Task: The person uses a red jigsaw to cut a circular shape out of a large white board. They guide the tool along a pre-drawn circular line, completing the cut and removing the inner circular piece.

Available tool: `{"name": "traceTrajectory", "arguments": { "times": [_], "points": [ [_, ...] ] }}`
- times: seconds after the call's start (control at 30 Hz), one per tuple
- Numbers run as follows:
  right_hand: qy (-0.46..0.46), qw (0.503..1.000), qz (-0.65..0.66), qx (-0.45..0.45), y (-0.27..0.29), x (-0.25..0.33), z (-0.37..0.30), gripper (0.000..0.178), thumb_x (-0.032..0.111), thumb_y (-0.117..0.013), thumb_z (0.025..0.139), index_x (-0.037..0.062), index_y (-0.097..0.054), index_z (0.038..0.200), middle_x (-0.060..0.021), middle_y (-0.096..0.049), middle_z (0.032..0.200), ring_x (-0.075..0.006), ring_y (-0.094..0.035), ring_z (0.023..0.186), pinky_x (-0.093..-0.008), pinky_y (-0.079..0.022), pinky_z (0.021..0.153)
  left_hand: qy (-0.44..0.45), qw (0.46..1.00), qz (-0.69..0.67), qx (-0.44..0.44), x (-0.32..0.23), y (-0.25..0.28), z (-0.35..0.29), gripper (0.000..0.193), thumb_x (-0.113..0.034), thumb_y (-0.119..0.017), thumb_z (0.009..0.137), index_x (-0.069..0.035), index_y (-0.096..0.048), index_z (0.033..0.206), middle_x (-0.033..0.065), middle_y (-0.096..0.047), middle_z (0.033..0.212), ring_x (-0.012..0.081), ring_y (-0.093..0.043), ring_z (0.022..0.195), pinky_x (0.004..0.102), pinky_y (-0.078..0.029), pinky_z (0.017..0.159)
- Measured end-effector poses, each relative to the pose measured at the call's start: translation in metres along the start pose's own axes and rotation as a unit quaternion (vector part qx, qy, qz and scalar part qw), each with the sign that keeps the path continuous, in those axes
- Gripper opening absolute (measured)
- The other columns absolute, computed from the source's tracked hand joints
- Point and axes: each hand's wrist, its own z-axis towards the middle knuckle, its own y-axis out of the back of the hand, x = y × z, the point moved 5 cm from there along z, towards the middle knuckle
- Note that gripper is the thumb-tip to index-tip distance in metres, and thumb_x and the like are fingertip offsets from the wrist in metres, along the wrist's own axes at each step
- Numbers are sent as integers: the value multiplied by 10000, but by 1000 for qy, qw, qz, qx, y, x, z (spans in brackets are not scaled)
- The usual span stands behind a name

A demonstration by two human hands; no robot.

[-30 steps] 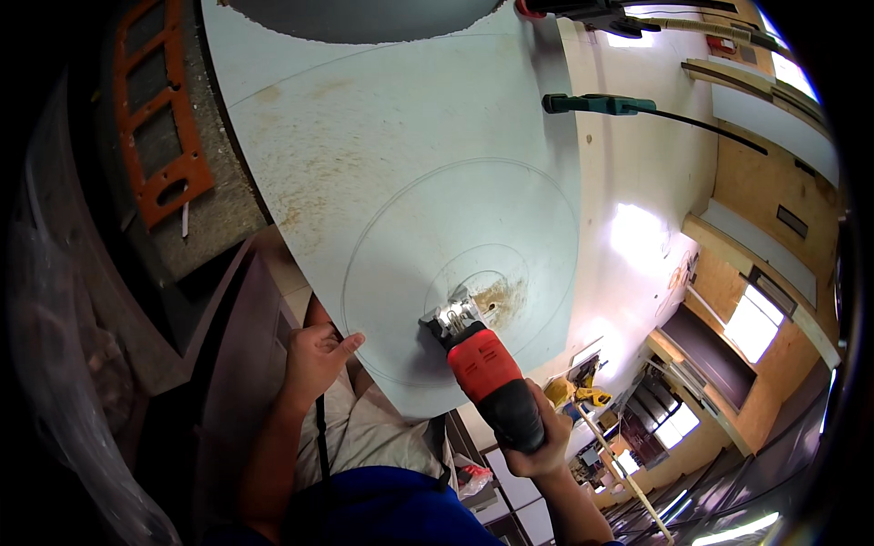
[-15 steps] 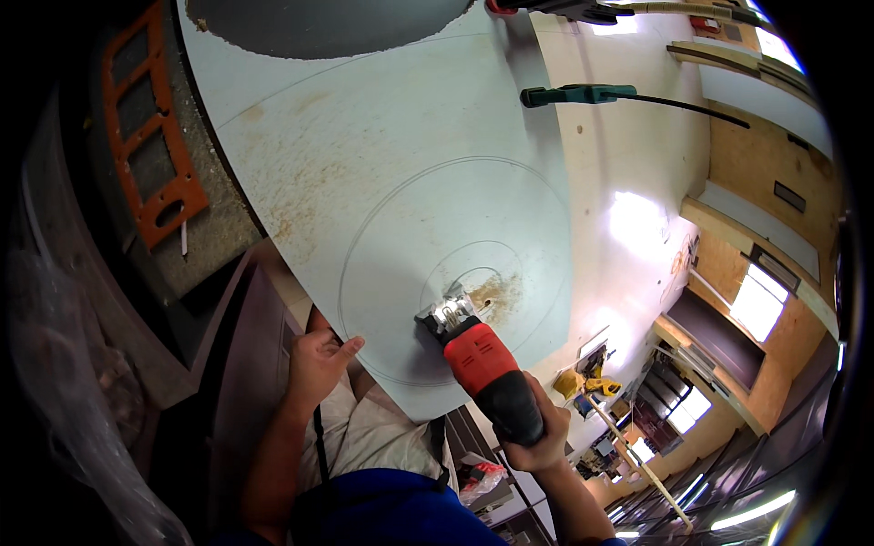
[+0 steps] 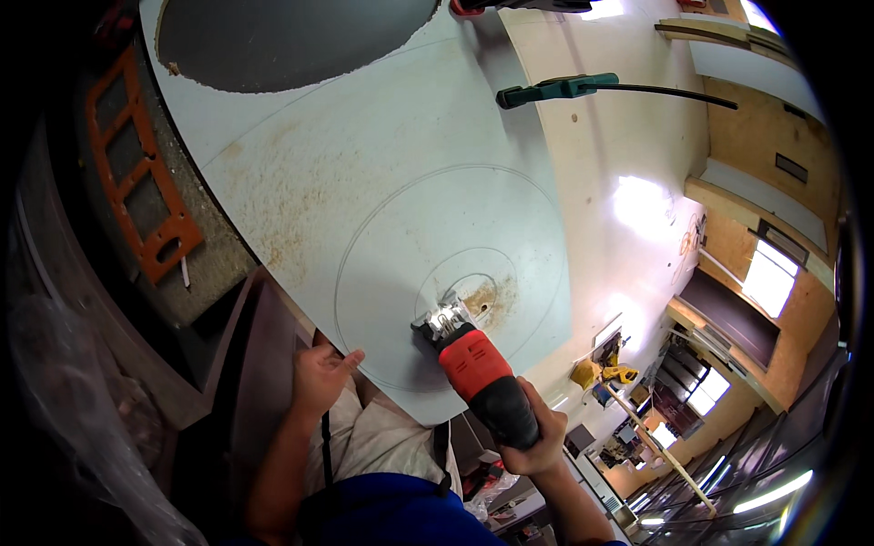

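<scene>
My right hand (image 3: 539, 433) is wrapped round the black rear grip of a red and black jigsaw (image 3: 475, 364). The saw's metal foot rests on a large pale grey-green panel (image 3: 382, 196), beside the smallest of several pencilled circles. A curved cut line runs from the foot round to a small hole (image 3: 483, 309) dusted with sawdust. A light glows at the saw's front; the blade itself is hard to make out. At the panel's near left edge is my left hand (image 3: 322, 375), closed there with its thumb along the edge and its other fingers partly hidden.
A large rough-edged round opening (image 3: 291, 41) is cut in the panel's far end. A green clamp (image 3: 560, 88) sits at the far right edge. An orange-brown frame with cutouts (image 3: 146, 182) lies at the left. Clear plastic sheeting (image 3: 73, 409) hangs at lower left.
The view has shifted slightly, so the panel and clamp appear further left and lower. The jigsaw's foot stays at nearly the same place on the panel, and both hands keep their holds.
</scene>
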Motion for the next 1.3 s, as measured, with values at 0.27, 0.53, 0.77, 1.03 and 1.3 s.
{"name": "traceTrajectory", "arguments": {
  "times": [0.27, 0.53, 0.77, 1.03, 1.3],
  "points": [
    [15, 1000, -13, -22, -2, 2, -2, 692, 92, -693, 627, -111, -562, 1276, -203, -728, 885, -271, -752, 779, -313, -567, 731, 9, 1000, 11, -17, 7, 3, 0, 200, -98, -773, 878, 70, -732, 978, 67, -731, 806, 68, -643, 734, 226, -520, 663],
    [-21, 998, 8, -51, -3, 1, -11, 672, 110, -704, 638, -100, -580, 1264, -206, -725, 881, -287, -751, 766, -314, -568, 724, -6, 997, -41, -66, -23, 23, 21, 342, -21, -677, 909, 69, -547, 1212, 121, -684, 1033, 131, -648, 929, 261, -530, 808],
    [-24, 998, 6, -65, -4, 6, -6, 684, 112, -662, 610, -91, -586, 1259, -207, -728, 925, -300, -750, 780, -316, -572, 752, -94, 986, -67, -119, -54, 43, 56, 420, -105, -622, 972, 70, -455, 1315, 135, -617, 1165, 141, -588, 1043, 278, -469, 914],
    [-34, 996, 27, -83, -7, 4, -10, 736, 136, -654, 566, -112, -579, 1256, -229, -725, 961, -285, -751, 811, -333, -579, 761, -42, 988, -99, -107, -61, 47, 56, 452, -121, -659, 965, 65, -466, 1328, 133, -616, 1223, 154, -594, 1084, 285, -480, 945],
    [-42, 995, 27, -88, -8, 5, -9, 756, 135, -644, 542, -120, -578, 1251, -228, -727, 924, -296, -750, 776, -346, -584, 742, -42, 988, -111, -101, -61, 48, 56, 461, -155, -685, 958, 57, -479, 1312, 135, -631, 1213, 156, -604, 1106, 297, -484, 974]
  ]
}}
